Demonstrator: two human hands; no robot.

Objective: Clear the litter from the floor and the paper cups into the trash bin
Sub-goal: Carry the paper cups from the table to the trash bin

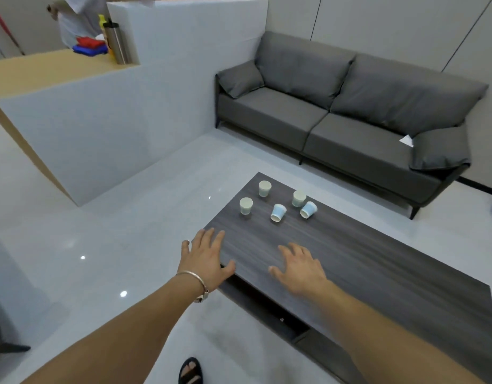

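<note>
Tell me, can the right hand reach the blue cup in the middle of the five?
Probably yes: the right hand is open over the table, with only bare tabletop before the blue cup.

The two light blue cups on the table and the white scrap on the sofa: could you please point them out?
Left blue cup [278,212]: head view, on its blue side wall.
Right blue cup [309,208]: head view, on its blue side wall.
White scrap [406,140]: head view, on its middle.

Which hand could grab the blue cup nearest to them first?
Probably the right hand. Its open fingers point almost straight at that blue cup on the table, while the left hand sits over the table's corner, farther off to the side.
</note>
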